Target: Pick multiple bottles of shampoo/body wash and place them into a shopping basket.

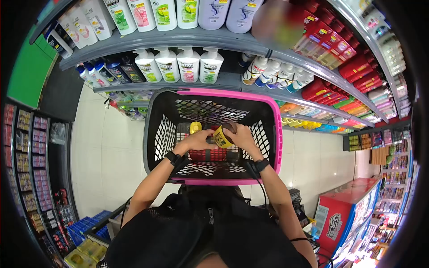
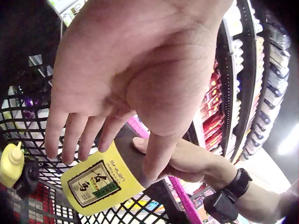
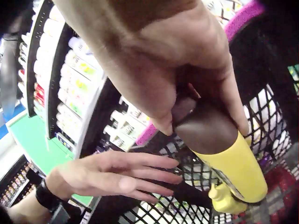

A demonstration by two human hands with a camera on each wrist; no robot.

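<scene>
A yellow bottle with a dark brown top [image 1: 223,136] is held tilted inside the basket; my right hand [image 1: 241,136] grips its brown top, thumb and fingers around it in the right wrist view [image 3: 173,60]. My left hand [image 1: 196,140] is beside the bottle, fingers extended and holding nothing; the left wrist view shows its palm [image 2: 126,70] over the labelled bottle [image 2: 96,182]. A smaller yellow pump bottle [image 1: 195,127] stands in the basket near my left hand. Red packaging [image 1: 208,154] lies on the basket bottom.
The black basket has a pink rim [image 1: 278,134]. Shelves of shampoo bottles [image 1: 166,66] curve ahead and to the right. A red chest [image 1: 339,214] stands at lower right, racks of small packages [image 1: 40,147] at left. Pale tiled floor [image 1: 105,147] surrounds the basket.
</scene>
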